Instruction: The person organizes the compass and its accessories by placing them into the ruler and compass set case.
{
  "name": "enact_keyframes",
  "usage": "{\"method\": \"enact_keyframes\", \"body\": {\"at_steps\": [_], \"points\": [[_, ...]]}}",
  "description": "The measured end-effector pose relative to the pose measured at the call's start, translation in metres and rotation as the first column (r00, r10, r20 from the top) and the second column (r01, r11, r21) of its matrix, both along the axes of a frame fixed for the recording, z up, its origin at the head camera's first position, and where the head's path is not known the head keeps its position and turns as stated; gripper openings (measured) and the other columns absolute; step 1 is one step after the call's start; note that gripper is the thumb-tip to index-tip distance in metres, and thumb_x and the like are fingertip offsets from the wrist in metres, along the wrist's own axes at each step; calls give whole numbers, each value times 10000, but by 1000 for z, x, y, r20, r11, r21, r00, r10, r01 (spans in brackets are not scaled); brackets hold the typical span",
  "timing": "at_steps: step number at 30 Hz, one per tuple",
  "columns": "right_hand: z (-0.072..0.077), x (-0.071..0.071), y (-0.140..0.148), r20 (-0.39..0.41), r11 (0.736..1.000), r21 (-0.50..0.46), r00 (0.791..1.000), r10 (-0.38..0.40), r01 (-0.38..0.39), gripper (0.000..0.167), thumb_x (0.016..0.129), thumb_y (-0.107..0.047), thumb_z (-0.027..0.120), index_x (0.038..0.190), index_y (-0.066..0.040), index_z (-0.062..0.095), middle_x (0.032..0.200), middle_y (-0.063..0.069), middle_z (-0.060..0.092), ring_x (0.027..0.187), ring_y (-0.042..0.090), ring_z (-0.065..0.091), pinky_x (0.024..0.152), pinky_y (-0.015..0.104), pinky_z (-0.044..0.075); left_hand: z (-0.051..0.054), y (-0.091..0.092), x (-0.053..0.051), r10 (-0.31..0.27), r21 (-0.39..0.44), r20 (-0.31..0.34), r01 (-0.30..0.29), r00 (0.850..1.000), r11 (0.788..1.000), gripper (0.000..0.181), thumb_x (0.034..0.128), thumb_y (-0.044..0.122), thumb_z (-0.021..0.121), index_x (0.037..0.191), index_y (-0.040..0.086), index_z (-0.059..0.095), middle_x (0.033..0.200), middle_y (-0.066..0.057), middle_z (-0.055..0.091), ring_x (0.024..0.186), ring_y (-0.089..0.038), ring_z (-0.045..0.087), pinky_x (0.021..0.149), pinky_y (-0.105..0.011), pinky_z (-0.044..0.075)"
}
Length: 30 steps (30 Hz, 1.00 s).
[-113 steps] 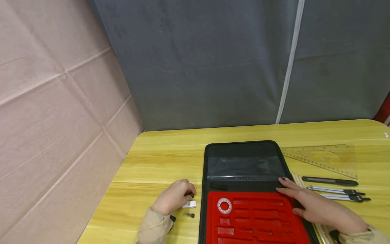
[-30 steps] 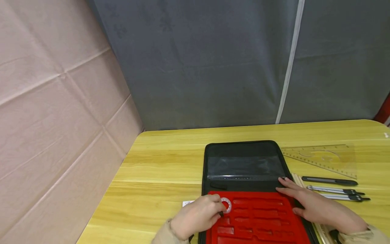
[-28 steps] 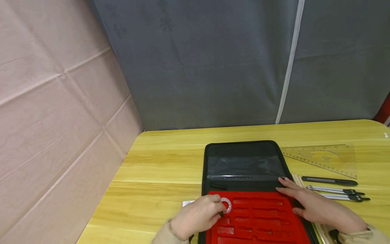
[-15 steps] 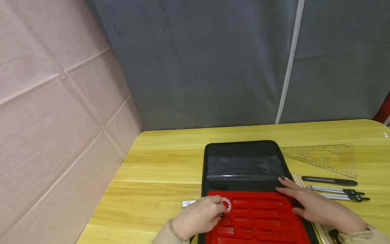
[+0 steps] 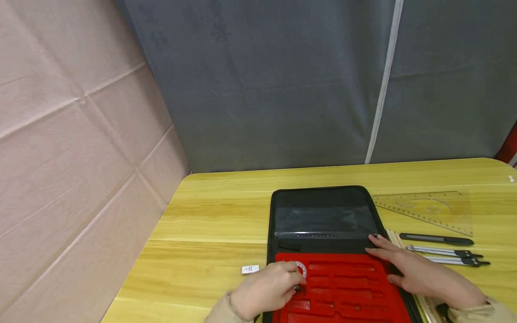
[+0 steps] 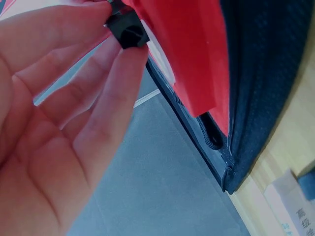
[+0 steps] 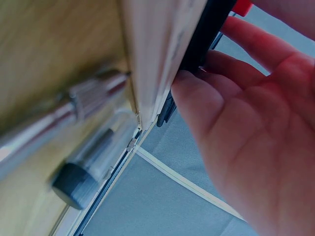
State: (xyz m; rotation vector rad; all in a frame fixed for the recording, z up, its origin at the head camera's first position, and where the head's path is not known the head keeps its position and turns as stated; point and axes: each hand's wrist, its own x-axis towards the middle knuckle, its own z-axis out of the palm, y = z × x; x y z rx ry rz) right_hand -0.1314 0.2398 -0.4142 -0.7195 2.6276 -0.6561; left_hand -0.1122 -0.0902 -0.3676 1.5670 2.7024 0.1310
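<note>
Left hand (image 5: 267, 287) pinches shiny black boxy piece (image 5: 297, 288), head-frame lower center. Right hand (image 5: 422, 274) rests on black case (image 5: 323, 198), fingers outstretched.

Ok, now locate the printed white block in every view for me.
Head: white block low, near centre, just left of the black case.
Left wrist: white block in the bottom right corner.
Right wrist: not in it.
Shared landmark: the black case.

Small black piece (image 6: 129, 33), glossy, held at left of red moulded tray (image 5: 343, 275). Black case (image 5: 331, 245) lying open, tray inside.
</note>
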Motion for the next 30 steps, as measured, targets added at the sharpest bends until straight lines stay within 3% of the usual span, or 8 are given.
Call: {"method": "enact_keyframes", "body": {"at_steps": [4, 12, 30], "points": [[-1, 0, 0, -6, 1000, -3, 1000, 2, -2, 577, 738, -51, 695, 1279, -34, 497, 1432, 238, 265, 1256, 491, 227, 861, 573, 387, 0, 2, 0, 23, -15, 64, -22, 998, 1000, 176, 777, 86, 681, 929, 175, 669, 885, 87, 582, 769, 39, 504, 704, -49, 413], [-2, 0, 1, -25, 1000, 7, 1000, 8, -8, 574, 738, -56, 696, 1278, -40, 501, 1429, 234, 276, 1264, 467, 238, 858, 562, 397, -1, 3, 0, 24, -15, 87, -23, 996, 1000, 167, 777, 88, 688, 922, 166, 663, 875, 84, 587, 759, 41, 498, 701, -45, 409], [3, 2, -1, 1, 1000, 12, 1000, 0, 0, 567, 742, -55, 698, 1273, -34, 503, 1431, 245, 260, 1254, 500, 233, 842, 543, 416, -5, 6, 1, -10, -14, 36, 11, 999, 1000, 173, 765, 82, 694, 916, 166, 678, 879, 87, 592, 783, 21, 494, 739, -46, 400]]}}
